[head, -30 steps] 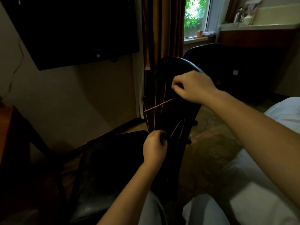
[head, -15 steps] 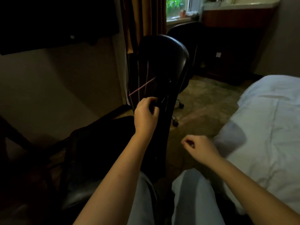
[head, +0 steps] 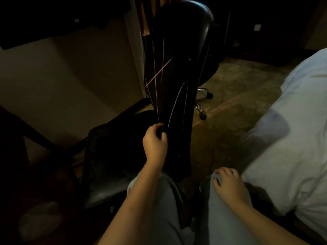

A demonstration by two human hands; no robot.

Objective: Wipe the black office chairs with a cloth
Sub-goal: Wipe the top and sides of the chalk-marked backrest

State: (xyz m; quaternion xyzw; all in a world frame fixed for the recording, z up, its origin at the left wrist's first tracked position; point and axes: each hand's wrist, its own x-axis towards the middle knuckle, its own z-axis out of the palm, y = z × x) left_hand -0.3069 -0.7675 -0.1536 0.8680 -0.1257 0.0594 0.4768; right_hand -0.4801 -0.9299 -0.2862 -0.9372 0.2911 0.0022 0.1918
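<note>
A black office chair stands right in front of me; its tall backrest (head: pixel 187 30) rises at the centre and its seat (head: pixel 109 156) lies to the lower left. A dark cloth with thin pink lines (head: pixel 168 89) hangs down over the backrest. My left hand (head: pixel 154 145) grips the cloth's lower part against the backrest. Lying flat on my right knee, my right hand (head: pixel 228 184) holds nothing, fingers spread. A second black chair (head: pixel 210 68) stands behind the first; its wheeled base shows.
A bed with white sheets (head: pixel 292 138) fills the right side. A beige wall (head: pixel 70 76) and a dark wall-mounted screen are on the left, a brown curtain (head: pixel 143 18) behind the chair. Patterned carpet (head: pixel 230 103) lies between chair and bed.
My right hand let go of the cloth at the top of the backrest, dropped down and now rests on my knee. My left hand keeps its grip on the cloth. The view tilted down.
</note>
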